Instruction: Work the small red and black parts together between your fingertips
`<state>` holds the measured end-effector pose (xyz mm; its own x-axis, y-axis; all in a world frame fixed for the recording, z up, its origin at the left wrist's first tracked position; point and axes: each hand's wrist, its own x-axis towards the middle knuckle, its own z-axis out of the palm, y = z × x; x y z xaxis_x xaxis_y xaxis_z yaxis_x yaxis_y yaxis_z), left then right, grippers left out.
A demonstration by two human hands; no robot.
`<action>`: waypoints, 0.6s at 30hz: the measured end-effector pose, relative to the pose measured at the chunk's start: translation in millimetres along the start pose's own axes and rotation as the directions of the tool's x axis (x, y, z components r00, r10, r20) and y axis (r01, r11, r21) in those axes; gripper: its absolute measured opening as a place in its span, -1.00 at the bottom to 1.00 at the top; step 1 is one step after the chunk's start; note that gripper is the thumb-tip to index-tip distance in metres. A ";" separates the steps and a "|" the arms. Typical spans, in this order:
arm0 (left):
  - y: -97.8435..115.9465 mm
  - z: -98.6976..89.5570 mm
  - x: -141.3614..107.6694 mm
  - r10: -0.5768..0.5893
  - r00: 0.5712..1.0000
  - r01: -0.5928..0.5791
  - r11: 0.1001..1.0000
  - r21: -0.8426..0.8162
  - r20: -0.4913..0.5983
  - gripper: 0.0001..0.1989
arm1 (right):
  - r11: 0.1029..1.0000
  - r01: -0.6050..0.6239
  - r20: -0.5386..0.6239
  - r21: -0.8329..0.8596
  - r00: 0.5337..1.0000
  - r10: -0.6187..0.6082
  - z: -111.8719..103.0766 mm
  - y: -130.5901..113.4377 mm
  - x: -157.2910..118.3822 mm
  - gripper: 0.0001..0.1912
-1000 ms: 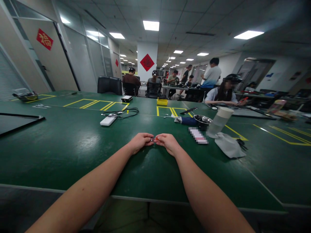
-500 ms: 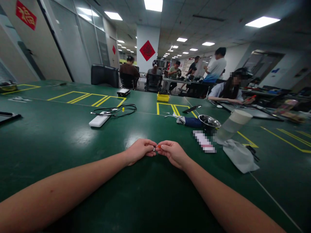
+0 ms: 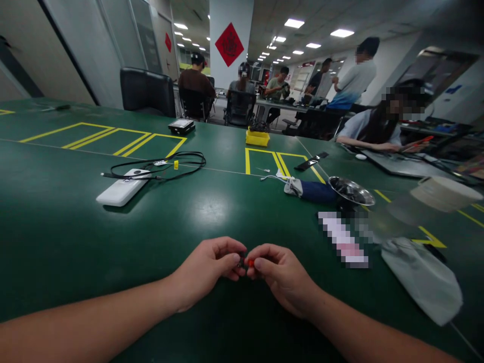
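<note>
Over the green table (image 3: 212, 222), my left hand (image 3: 214, 267) pinches a small dark metallic piece (image 3: 241, 261) between thumb and fingertips. My right hand (image 3: 282, 272) has its thumb and fingers closed on a small orange-red piece (image 3: 250, 263). The fingertips of both hands nearly meet, with the two pieces side by side between them. Whether the pieces are joined cannot be made out, as fingers cover most of them.
A white power bank (image 3: 123, 190) with a black cable (image 3: 196, 154) lies left. Rightward are a navy pouch (image 3: 315, 191), a metal bowl (image 3: 351, 190), a bottle (image 3: 408, 206) and a pale pouch (image 3: 423, 282). A yellow box (image 3: 257, 138) stands farther back. A person (image 3: 381, 123) sits at right.
The view has tilted down and moved closer, so both hands appear lower and larger. Both still hold their small pieces close together.
</note>
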<state>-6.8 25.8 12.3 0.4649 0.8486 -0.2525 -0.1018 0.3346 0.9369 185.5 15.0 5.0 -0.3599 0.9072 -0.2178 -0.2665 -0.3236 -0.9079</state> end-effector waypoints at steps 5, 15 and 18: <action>1.3 -2.8 0.4 -0.045 0.998 0.042 0.997 -0.067 -0.045 -0.71 | 0.999 0.025 -0.104 0.023 0.994 -0.022 -1.7 0.1 -0.2 -0.86; -4.7 -8.0 0.5 -0.051 0.998 0.045 0.987 -0.157 -0.035 -0.65 | 0.972 0.140 -0.156 -0.189 0.973 -0.171 -17.0 1.5 -4.2 -0.87; -4.3 -8.1 0.3 -0.057 0.998 0.052 0.985 -0.162 -0.025 -0.66 | 0.968 0.127 -0.129 -0.218 0.979 -0.158 -17.6 1.0 -4.3 -0.87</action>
<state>-13.3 27.9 6.3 0.4476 0.8383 -0.3114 -0.2188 0.4403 0.8708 202.5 15.5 -1.2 -0.1954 0.9738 -0.1163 -0.1086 -0.1393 -0.9843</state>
